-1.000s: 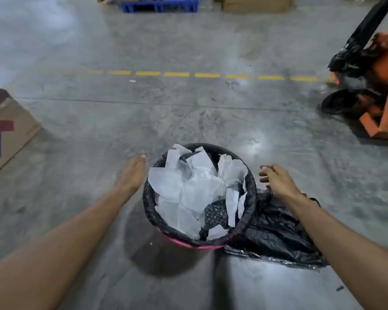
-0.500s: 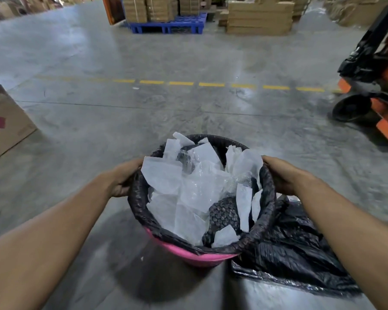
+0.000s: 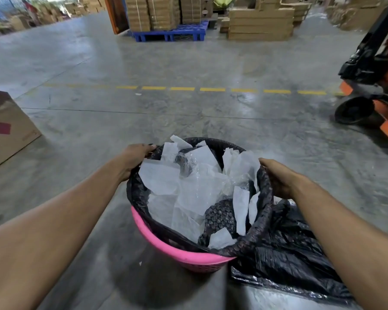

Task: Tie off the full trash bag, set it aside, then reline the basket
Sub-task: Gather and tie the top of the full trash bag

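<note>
Clearly you had set yourself up to free the liner, with one of your hands on each side of the basket. Going from the left: a single cardboard box (image 3: 8, 133) stood on the concrete floor (image 3: 188, 117), well apart from your work. Your left hand (image 3: 136, 156) was curled over the far-left rim, fingers closed on the folded-over edge of the full trash bag (image 3: 143, 198), which I judge was a grip meant to peel that edge up off the rim. The pink basket (image 3: 177, 251) sat on the floor between your forearms, one basket, with one black bag lining it and its edge rolled down over the rim all the way round. White paper scraps (image 3: 159, 175) and clear plastic film filled it to the top; I counted roughly ten pale pieces, though they overlapped too much for a firm count, plus one dark sheet of bubble wrap (image 3: 220, 215). Your right hand (image 3: 277, 177) gripped the right rim the same way, fingers wrapped over the bag's edge. Just beside the basket on the right, touching it, lay one crumpled black spare bag (image 3: 289, 260) flat on the floor, probably kept close for the relining. Farther right stood one orange pallet truck (image 3: 372, 90), well clear. Nothing was tied yet.
</note>
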A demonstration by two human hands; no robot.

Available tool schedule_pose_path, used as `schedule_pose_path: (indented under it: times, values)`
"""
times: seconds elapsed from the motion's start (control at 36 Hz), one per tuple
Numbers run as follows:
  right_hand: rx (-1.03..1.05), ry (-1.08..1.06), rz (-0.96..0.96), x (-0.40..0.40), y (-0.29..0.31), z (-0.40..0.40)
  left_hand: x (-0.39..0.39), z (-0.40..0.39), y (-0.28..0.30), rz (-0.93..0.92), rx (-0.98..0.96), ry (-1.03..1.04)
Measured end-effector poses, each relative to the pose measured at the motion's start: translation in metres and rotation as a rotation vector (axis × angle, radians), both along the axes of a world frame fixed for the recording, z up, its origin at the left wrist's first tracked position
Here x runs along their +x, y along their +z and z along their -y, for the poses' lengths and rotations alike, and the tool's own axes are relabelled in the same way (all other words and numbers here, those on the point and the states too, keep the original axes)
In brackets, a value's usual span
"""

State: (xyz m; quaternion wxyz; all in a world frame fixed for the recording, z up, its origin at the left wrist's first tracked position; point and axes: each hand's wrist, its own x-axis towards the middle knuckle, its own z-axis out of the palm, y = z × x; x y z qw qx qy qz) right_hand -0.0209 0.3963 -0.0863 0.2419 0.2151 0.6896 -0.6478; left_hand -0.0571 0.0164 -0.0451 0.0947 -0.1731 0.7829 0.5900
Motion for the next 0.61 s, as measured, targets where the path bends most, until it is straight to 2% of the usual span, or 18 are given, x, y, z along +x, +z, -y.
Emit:
schedule_pose_path:
  times: [0.19,0.28,0.42,0.53,0.61]
  values:
    - [-0.006,-0.007,0.058,-0.011,0.013,0.010,-0.016,-0.011,-0.006,-0.076,-0.075,0.067]
    - [0.057,-0.006,0.062,-0.016,0.023,0.011,-0.023,-0.015,0.001,-0.144,0.007,0.130]
    - [0.226,-0.073,-0.046,-0.017,0.039,0.009,-0.034,-0.022,0.016,-0.250,0.108,0.138]
    - [0.230,-0.146,-0.176,-0.016,0.042,0.014,-0.038,-0.027,0.028,-0.277,0.184,0.077]
    - [0.263,-0.239,-0.191,-0.016,0.046,0.019,-0.040,-0.030,0.035,-0.257,0.191,0.065]
